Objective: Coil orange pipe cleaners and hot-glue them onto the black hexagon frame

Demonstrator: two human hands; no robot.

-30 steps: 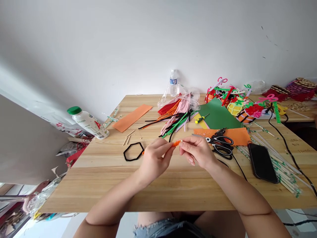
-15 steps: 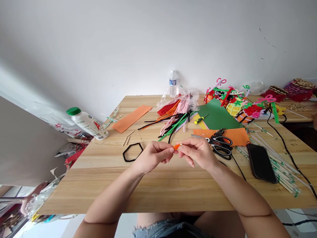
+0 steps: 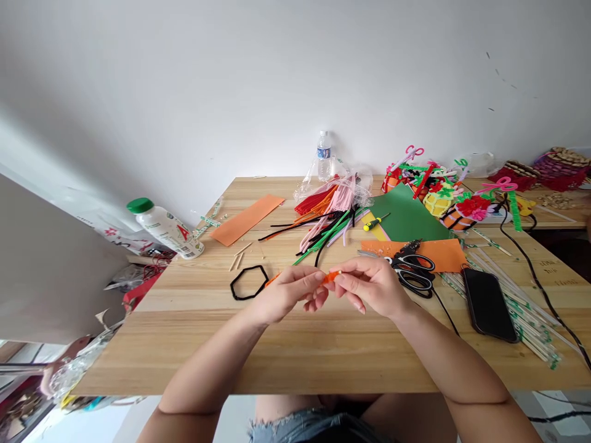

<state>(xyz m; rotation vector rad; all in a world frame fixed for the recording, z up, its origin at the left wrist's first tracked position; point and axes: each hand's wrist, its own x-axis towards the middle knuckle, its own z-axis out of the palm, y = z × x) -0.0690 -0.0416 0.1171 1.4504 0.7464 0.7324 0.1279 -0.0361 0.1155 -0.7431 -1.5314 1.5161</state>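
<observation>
The stem (image 3: 331, 277) we hold is bright orange; our hexagon (image 3: 244, 298) is black. We see red, orange, pink, green and black in the bundle (image 3: 342, 200), dark green on the sheet (image 3: 409, 212), yellow and black on the screwdriver (image 3: 372, 225). Our scissors (image 3: 412, 271) are black with white edging, our straws (image 3: 530, 323) green-printed white. Brown grain streaks our pale table (image 3: 286, 363); our phone (image 3: 489, 304) is black.

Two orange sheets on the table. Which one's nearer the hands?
The right orange sheet, beside the phone and just beyond the right hand. The left orange sheet lies farther off.
</observation>
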